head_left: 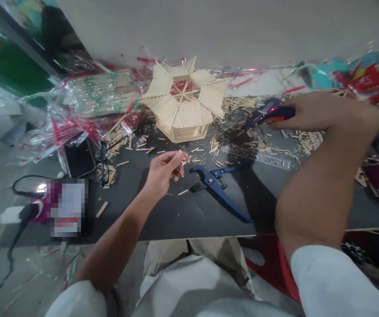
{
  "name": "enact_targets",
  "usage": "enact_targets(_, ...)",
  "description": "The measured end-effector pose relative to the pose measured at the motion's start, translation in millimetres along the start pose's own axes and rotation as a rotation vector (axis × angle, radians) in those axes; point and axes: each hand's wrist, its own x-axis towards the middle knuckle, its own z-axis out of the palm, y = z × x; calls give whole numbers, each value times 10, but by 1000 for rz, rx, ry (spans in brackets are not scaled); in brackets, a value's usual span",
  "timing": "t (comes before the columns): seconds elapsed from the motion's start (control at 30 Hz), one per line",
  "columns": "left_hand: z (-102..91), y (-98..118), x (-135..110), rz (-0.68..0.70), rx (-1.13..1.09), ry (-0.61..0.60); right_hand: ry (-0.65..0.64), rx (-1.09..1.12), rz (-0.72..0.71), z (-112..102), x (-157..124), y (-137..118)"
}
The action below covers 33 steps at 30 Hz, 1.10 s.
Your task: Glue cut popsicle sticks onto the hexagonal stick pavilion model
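Note:
A hexagonal model pavilion [181, 105] built of pale wooden craft sticks stands at the far side of the black work board [176, 220], its roof panels fanned around an open centre. My right hand [321, 112] grips a blue hot glue gun [269, 113] to the right of the model, with a red light showing on the gun. My left hand [165, 169] is raised over the board, its fingertips pinching what looks like a small stick piece [182, 162]. Blue-handled cutters [217, 187] lie open just right of that hand.
Cut stick pieces [242, 145] litter the board around a clear plastic ruler [255, 156]. Bundled sticks in torn cellophane [100, 94] lie left of the model. A black box [79, 158], a pixelated object [67, 207], and cables sit at left. A white wall [209, 31] rises behind.

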Motion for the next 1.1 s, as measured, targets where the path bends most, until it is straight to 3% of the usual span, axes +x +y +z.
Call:
enact_targets(0.1, 2, 12, 20, -12, -44, 33, -260, -122, 47, -85, -8, -121)
enact_targets(0.2, -2, 23, 28, -24, -66, 46, -149, -56, -16, -271, -188, -327)
enact_targets(0.3, 2, 32, 17, -45, -73, 15, -6, 201, -265, -392, -462, -707)
enact_targets(0.37, 7, 37, 3, -55, -83, -15, 20, 368, -550, -393, -639, -1055)
enact_targets(0.43, 9, 41, -8, -46, -105, -45, -38, 435, -798, -339, -775, -1401)
enact_targets(0.5, 5, 44, -14, -29, -131, -71, -100, 452, -928, -259, -850, -1662)
enact_targets(0.6, -8, 48, -14, -1, -140, -96, -81, 474, -962, -157, -865, -1817)
enact_targets(0.93, -3, 31, -17, -23, -61, -122, -163, 538, -884, -135, -837, -1768)
enact_targets(1.1, 6, 47, -17, -51, -79, -111, -112, 598, -793, -171, -672, -1548)
